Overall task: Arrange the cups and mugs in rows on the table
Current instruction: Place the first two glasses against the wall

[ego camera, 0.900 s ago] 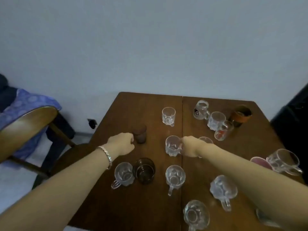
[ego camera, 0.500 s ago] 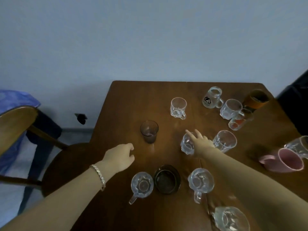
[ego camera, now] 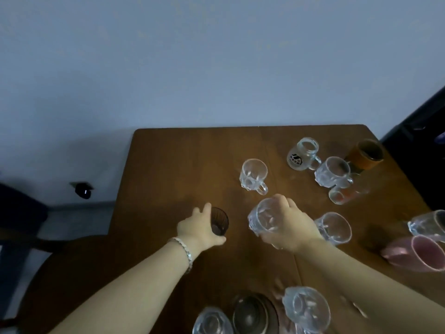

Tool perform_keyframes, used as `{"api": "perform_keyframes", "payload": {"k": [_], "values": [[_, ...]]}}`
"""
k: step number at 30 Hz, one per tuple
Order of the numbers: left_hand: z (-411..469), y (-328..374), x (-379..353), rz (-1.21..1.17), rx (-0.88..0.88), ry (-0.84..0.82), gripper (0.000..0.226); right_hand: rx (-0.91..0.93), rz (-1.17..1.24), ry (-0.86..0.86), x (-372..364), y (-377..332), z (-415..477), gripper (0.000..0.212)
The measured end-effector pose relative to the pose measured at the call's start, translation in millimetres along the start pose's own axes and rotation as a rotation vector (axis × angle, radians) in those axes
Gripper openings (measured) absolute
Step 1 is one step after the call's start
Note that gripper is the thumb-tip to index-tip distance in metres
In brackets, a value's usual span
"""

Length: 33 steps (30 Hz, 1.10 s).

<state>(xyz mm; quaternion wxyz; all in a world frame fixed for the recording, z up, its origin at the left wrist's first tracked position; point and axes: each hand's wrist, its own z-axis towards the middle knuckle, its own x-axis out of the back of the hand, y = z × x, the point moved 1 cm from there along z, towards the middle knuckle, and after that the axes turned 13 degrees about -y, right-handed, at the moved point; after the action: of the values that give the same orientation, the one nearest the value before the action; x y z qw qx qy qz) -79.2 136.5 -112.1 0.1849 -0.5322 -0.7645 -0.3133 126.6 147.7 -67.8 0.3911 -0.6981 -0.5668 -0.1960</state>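
Note:
My left hand [ego camera: 199,230] wraps around a dark ribbed tumbler [ego camera: 219,224] standing mid-table. My right hand [ego camera: 287,227] grips a clear glass mug [ego camera: 263,216], tilted towards the left. Another clear mug [ego camera: 254,175] stands behind them, and one more [ego camera: 333,227] sits just right of my right hand. At the near edge a clear mug [ego camera: 212,320], a dark glass cup [ego camera: 251,314] and a further clear mug [ego camera: 305,309] form a row.
The wooden table [ego camera: 180,165] carries a printed jar mug [ego camera: 303,154], a clear mug [ego camera: 333,172], an orange-sleeved cup [ego camera: 364,155] and a red-marked glass [ego camera: 346,195] at the back right. A pink mug [ego camera: 419,253] and clear mug [ego camera: 428,224] sit right. A chair [ego camera: 60,266] stands left.
My left hand has reached forward from beside the near row and closed on the dark tumbler. My right hand has taken hold of the clear mug and tipped it. The view has shifted forward.

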Motion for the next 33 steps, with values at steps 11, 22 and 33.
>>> {"api": "perform_keyframes", "payload": {"k": [11,22,33], "values": [[90,-82,165,-0.23,0.098,0.312,0.093,0.135,0.142,0.103,64,-119,135,0.089],[185,-153,266,-0.28,0.121,0.448,0.086,0.061,0.227,0.103,52,-217,285,0.077],[194,-164,258,-0.264,0.063,0.463,0.092,0.121,0.447,0.116,43,-264,324,0.089]]}}
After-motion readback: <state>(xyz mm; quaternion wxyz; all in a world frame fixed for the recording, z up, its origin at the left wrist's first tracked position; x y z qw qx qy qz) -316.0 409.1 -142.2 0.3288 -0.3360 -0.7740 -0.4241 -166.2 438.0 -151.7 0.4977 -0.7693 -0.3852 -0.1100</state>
